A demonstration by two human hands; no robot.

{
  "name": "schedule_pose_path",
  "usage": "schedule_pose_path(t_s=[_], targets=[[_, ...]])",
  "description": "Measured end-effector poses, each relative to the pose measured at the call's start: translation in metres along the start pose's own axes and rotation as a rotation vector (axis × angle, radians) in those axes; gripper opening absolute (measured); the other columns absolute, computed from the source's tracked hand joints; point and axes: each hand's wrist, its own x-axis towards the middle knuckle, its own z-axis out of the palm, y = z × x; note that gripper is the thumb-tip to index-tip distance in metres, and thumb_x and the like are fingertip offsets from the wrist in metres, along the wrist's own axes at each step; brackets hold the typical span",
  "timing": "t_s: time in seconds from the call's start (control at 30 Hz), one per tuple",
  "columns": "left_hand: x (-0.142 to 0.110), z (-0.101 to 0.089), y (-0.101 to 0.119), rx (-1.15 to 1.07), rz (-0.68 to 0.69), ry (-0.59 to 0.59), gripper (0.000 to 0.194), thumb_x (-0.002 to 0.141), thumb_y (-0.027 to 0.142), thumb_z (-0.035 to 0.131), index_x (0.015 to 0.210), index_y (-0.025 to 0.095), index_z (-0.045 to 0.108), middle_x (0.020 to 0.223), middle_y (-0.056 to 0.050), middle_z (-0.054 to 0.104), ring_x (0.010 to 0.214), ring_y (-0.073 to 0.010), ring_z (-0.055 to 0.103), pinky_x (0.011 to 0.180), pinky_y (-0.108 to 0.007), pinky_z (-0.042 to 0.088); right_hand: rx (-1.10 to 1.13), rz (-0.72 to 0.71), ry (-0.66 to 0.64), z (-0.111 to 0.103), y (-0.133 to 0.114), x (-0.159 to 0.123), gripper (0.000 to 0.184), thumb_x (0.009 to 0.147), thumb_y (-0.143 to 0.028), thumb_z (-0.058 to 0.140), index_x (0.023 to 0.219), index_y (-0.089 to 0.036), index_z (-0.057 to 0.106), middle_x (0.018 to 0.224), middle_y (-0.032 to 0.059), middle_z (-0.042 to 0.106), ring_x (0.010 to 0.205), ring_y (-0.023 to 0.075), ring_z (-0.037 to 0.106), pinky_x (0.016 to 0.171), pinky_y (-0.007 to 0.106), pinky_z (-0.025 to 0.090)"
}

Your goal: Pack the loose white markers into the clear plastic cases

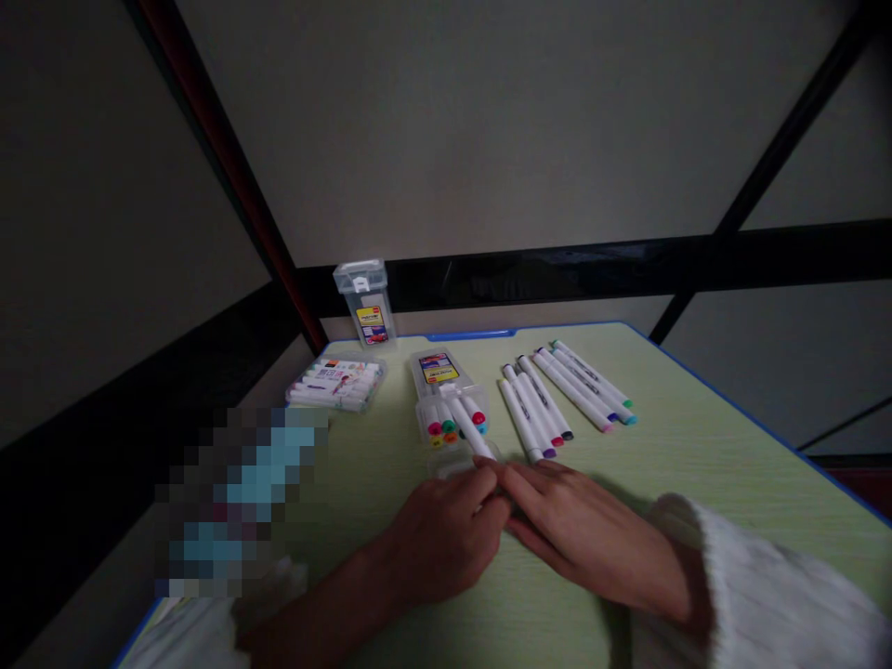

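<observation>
A white marker [477, 436] slants up from between my two hands, its far end over an open clear plastic case [420, 409]. My left hand [452, 531] is closed round the marker's near end. Against it, my right hand [578, 522] has its fingertips together at the same end, partly hidden behind the left fingers. In the case's mouth, several markers with red, green, orange and yellow ends [446, 427] lie side by side. The case's opened lid [446, 461] rests below, partly covered by my left hand. Just beyond the right fingers lies a loose purple-ended marker [519, 416].
Several more white markers [585, 386] lie in a fan on the pale green table [697, 446]. At the back left stands an upright clear case [366, 307], with a flat box of markers [338, 382] before it. A wall [488, 149] rises behind; a blurred patch [243, 502] covers the left side.
</observation>
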Motion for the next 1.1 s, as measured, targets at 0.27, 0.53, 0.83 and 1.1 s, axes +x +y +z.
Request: schedule_pose_path(t_s=[0.27, 0.53, 0.83, 1.1], targets=[[-0.0005, 0.0001, 0.0001, 0.018, 0.011, -0.008, 0.021, 0.085, 0.013, 0.031, 0.073, 0.016, 0.047, 0.075, -0.004, 0.052, 0.067, -0.0158, 0.053, 0.05, -0.024, 0.045, -0.006, -0.017, 0.014, 0.0004, 0.0012, -0.0013, 0.034, 0.081, -0.016, 0.042, 0.116, -0.012, 0.045, 0.088, 0.0073, 0.063, 0.075, 0.0205, 0.06, 0.066, 0.034, 0.044], [0.0008, -0.0013, 0.0013, 0.014, 0.002, -0.033, 0.019, 0.084, 0.012, 0.032, 0.073, 0.016, 0.047, 0.075, -0.004, 0.052, 0.067, -0.0157, 0.054, 0.051, -0.024, 0.046, -0.039, -0.039, 0.053, 0.0016, 0.0012, -0.0026, 0.039, 0.081, -0.015, 0.04, 0.119, -0.01, 0.045, 0.088, 0.0092, 0.064, 0.074, 0.0209, 0.06, 0.065, 0.034, 0.044], [0.0003, -0.0008, 0.0018, 0.029, 0.006, -0.028, 0.018, 0.083, 0.012, 0.033, 0.073, 0.016, 0.047, 0.075, -0.004, 0.052, 0.066, -0.0159, 0.054, 0.049, -0.024, 0.046, -0.033, -0.031, 0.048, -0.0009, -0.0003, -0.0023, 0.038, 0.08, -0.014, 0.04, 0.118, -0.009, 0.046, 0.086, 0.009, 0.064, 0.072, 0.0204, 0.06, 0.063, 0.032, 0.044], [0.0002, -0.0014, 0.001, 0.023, 0.007, -0.046, 0.02, 0.085, 0.013, 0.03, 0.075, 0.016, 0.047, 0.076, -0.005, 0.052, 0.068, -0.0161, 0.054, 0.051, -0.025, 0.047, -0.031, -0.04, 0.063, -0.0005, 0.0001, -0.0034, 0.039, 0.081, -0.014, 0.041, 0.119, -0.009, 0.044, 0.085, 0.009, 0.064, 0.073, 0.0199, 0.06, 0.063, 0.032, 0.045]])
